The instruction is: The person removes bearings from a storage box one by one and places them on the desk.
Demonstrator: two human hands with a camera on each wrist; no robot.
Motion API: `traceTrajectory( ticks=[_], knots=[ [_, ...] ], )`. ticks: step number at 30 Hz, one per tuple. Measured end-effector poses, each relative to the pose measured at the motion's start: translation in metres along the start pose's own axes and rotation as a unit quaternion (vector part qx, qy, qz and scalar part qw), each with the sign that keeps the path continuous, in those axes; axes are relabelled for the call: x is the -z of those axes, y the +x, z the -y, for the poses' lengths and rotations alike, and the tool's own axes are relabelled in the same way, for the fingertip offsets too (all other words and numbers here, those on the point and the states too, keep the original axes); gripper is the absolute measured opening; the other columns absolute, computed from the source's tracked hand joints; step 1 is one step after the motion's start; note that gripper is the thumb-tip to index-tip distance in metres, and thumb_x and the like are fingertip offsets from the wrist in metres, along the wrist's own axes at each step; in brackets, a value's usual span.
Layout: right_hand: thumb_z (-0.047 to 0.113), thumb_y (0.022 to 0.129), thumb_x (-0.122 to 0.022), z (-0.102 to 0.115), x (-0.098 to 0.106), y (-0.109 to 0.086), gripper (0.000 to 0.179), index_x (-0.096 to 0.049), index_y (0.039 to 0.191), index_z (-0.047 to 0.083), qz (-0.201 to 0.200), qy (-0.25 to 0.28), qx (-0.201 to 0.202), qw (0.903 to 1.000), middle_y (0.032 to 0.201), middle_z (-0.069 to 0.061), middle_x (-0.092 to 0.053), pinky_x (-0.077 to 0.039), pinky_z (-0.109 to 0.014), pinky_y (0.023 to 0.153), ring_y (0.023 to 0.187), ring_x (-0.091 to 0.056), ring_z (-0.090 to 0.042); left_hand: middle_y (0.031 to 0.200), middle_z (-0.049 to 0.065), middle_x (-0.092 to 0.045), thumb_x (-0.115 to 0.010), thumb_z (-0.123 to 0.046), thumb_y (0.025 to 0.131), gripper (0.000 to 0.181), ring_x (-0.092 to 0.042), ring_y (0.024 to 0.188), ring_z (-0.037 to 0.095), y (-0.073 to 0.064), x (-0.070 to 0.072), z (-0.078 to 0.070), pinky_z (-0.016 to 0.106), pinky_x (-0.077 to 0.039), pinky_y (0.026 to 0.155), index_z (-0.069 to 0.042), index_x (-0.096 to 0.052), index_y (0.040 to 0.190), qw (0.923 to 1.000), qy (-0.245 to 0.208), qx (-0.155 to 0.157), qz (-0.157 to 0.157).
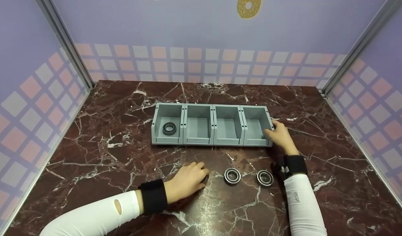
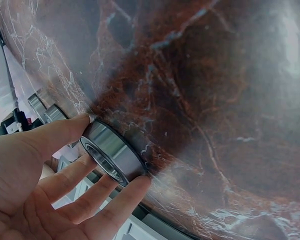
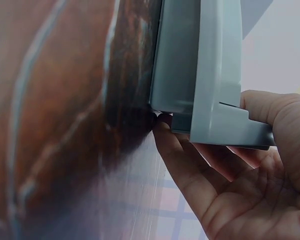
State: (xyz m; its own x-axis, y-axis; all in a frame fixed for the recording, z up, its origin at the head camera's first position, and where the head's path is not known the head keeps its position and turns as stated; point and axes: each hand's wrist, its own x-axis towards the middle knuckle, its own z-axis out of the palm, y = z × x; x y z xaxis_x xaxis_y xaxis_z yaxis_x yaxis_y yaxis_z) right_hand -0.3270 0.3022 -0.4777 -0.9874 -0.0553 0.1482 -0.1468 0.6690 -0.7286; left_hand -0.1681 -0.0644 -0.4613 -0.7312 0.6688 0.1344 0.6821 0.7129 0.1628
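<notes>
My left hand (image 1: 187,180) pinches a ball bearing (image 2: 113,151) between thumb and fingertips, low over the marble-patterned table. From the head view most of that bearing is hidden under the fingers. At the right end of a row of grey storage bins (image 1: 198,141), my right hand (image 1: 281,136) grips the outer side wall, thumb inside and fingers outside. In the right wrist view the bin's edge (image 3: 210,115) lies between thumb and fingers. One bearing (image 1: 169,128) lies flat in the leftmost bin. On the table before the bins lie two more bearings, one in the middle (image 1: 232,176) and one farther right (image 1: 264,178).
The dark red marble-patterned table (image 1: 122,164) is enclosed by purple walls (image 1: 201,29) with a band of pink and white squares. Grey metal posts (image 1: 68,42) stand at the back corners. The bins sit in the table's middle, beyond the loose bearings.
</notes>
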Motion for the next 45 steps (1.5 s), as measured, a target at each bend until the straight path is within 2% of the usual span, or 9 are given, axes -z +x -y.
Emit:
traceTrajectory(
  ticks=[8, 13, 22, 28, 32, 37, 41, 45],
  knots=[
    [0.0, 0.089, -0.06, 0.001, -0.002, 0.0, 0.04, -0.061, 0.126, -0.016, -0.004, -0.006, 0.005, 1.0, 0.115, -0.032, -0.068, -0.05, -0.031, 0.078, 0.091, -0.064, -0.028, 0.096, 0.009, -0.064, -0.087, -0.02, 0.083, 0.03, -0.062, 0.083, 0.025, -0.001, -0.002, 0.0, 0.038, -0.059, 0.065, -0.005, -0.073, 0.105, 1.0, -0.002, -0.003, -0.003],
    [-0.002, 0.088, -0.061, 0.0, -0.001, 0.001, 0.038, -0.063, 0.124, -0.015, -0.009, -0.003, 0.01, 0.9999, 0.113, -0.031, -0.069, -0.05, -0.028, 0.077, 0.09, -0.064, -0.027, 0.096, 0.008, -0.064, -0.088, -0.02, 0.081, 0.031, -0.062, 0.083, 0.025, 0.0, -0.001, 0.0, 0.038, -0.059, 0.064, -0.006, -0.072, 0.104, 1.0, 0.001, 0.002, 0.001],
    [-0.001, 0.088, -0.061, -0.001, 0.0, -0.001, 0.039, -0.063, 0.124, -0.015, -0.008, -0.007, 0.013, 0.9999, 0.112, -0.031, -0.069, -0.051, -0.031, 0.077, 0.088, -0.064, -0.028, 0.101, 0.008, -0.066, -0.086, -0.022, 0.083, 0.035, -0.063, 0.086, 0.025, 0.003, 0.005, -0.002, 0.038, -0.059, 0.069, -0.006, -0.073, 0.111, 0.9998, 0.011, 0.005, 0.013],
    [0.0, 0.088, -0.061, -0.001, -0.001, 0.0, 0.04, -0.062, 0.125, -0.015, -0.005, -0.006, 0.008, 0.9999, 0.115, -0.032, -0.068, -0.052, -0.035, 0.081, 0.093, -0.064, -0.031, 0.102, 0.008, -0.066, -0.086, -0.022, 0.083, 0.036, -0.064, 0.085, 0.025, 0.004, 0.016, -0.003, 0.036, -0.059, 0.064, -0.005, -0.073, 0.113, 1.0, 0.0, 0.004, 0.008],
    [0.0, 0.088, -0.059, 0.0, 0.0, 0.0, 0.041, -0.061, 0.127, -0.016, -0.003, -0.002, 0.008, 1.0, 0.117, -0.033, -0.067, -0.052, -0.04, 0.085, 0.098, -0.064, -0.036, 0.102, 0.008, -0.066, -0.086, -0.022, 0.083, 0.037, -0.064, 0.084, 0.025, 0.004, 0.025, -0.002, 0.036, -0.058, 0.062, -0.006, -0.073, 0.113, 0.9999, 0.006, -0.003, -0.01],
    [-0.001, 0.088, -0.059, 0.001, 0.0, 0.0, 0.041, -0.061, 0.126, -0.017, -0.005, 0.001, 0.01, 0.9999, 0.117, -0.034, -0.067, -0.052, -0.044, 0.087, 0.101, -0.065, -0.039, 0.107, 0.008, -0.067, -0.085, -0.023, 0.084, 0.04, -0.065, 0.087, 0.026, 0.005, 0.035, 0.002, 0.039, -0.058, 0.062, -0.006, -0.072, 0.118, 0.9997, 0.009, 0.003, -0.021],
    [0.0, 0.088, -0.06, 0.0, -0.001, 0.0, 0.04, -0.062, 0.124, -0.016, -0.009, -0.002, 0.012, 0.9999, 0.114, -0.033, -0.068, -0.051, -0.035, 0.081, 0.096, -0.064, -0.036, 0.11, 0.01, -0.067, -0.085, -0.02, 0.084, 0.041, -0.066, 0.09, 0.026, 0.004, 0.044, 0.005, 0.04, -0.059, 0.065, -0.005, -0.071, 0.119, 0.9994, 0.001, 0.011, -0.032],
    [-0.001, 0.088, -0.06, 0.0, -0.001, 0.0, 0.04, -0.063, 0.125, -0.015, -0.007, 0.002, 0.01, 0.9999, 0.114, -0.032, -0.068, -0.05, -0.032, 0.08, 0.096, -0.064, -0.035, 0.112, 0.011, -0.068, -0.084, -0.018, 0.084, 0.04, -0.066, 0.09, 0.028, 0.003, 0.052, 0.009, 0.042, -0.059, 0.065, -0.005, -0.071, 0.12, 0.9989, -0.001, 0.023, -0.041]
  ],
)
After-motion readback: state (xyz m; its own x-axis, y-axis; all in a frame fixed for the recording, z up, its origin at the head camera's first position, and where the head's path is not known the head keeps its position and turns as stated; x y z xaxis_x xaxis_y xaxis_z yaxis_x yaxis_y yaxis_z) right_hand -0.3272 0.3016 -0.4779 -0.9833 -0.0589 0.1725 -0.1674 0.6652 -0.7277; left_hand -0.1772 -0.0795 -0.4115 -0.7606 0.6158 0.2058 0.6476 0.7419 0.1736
